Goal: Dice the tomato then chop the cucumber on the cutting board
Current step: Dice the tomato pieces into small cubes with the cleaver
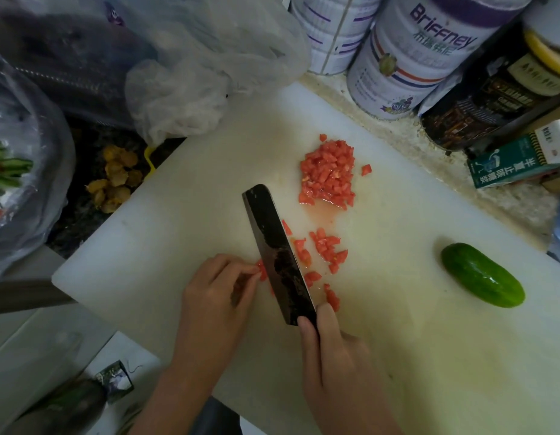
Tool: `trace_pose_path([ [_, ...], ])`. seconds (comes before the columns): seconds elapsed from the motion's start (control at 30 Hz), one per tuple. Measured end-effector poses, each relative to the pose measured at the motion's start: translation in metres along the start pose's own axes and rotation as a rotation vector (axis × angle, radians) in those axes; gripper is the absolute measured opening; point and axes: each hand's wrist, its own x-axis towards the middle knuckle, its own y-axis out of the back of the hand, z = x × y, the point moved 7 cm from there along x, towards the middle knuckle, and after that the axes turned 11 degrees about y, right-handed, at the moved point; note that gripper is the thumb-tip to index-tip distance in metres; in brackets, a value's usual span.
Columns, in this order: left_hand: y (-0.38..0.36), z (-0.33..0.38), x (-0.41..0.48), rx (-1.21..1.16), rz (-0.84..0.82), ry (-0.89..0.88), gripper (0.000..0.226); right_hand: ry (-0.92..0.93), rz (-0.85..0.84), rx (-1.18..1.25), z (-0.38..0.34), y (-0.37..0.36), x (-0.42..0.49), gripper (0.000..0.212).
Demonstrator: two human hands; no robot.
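Observation:
A white cutting board (184, 196) fills the middle of the view. A heap of diced tomato (329, 171) lies on its far part. More loose tomato cubes (327, 249) lie just right of a dark cleaver (277, 249), whose blade stands edge-down on the board. My right hand (332, 350) grips the cleaver's handle. My left hand (216, 293) pinches a last small tomato piece (262, 271) against the blade's left side. A whole green cucumber (482, 274) rests on the board at the right, apart from both hands.
Crumpled plastic bags (184, 73) lie beyond the board's far left corner, with a bagged bowl of greens (9, 171) at the left edge. Tins (407, 58), a dark jar (492, 89) and a green carton (517, 161) crowd the far right.

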Motion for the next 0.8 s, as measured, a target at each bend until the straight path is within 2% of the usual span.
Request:
trace_pose_path([
  [0.07,0.0,-0.001,0.0,0.0,0.004,-0.011,0.007,-0.029,-0.038,-0.095,0.001,-0.003,-0.005,0.016],
  [0.2,0.006,-0.004,0.001,0.001,0.011,-0.022,0.023,-0.086,-0.037,-0.028,0.001,-0.008,-0.005,0.031],
  [0.33,0.004,-0.005,0.003,0.06,-0.037,-0.055,0.032,-0.118,-0.05,-0.056,0.0,-0.013,-0.004,0.034],
  [0.53,0.0,-0.003,0.006,0.025,-0.036,-0.071,0.021,-0.134,-0.009,-0.084,-0.007,-0.01,0.003,0.039],
  [0.7,0.0,-0.005,0.004,0.012,-0.006,-0.085,0.021,-0.175,-0.028,-0.151,-0.009,-0.025,-0.001,0.044],
  [0.8,0.001,-0.006,0.003,0.001,0.009,-0.091,0.022,-0.145,0.002,-0.25,-0.017,-0.022,0.01,0.036],
])
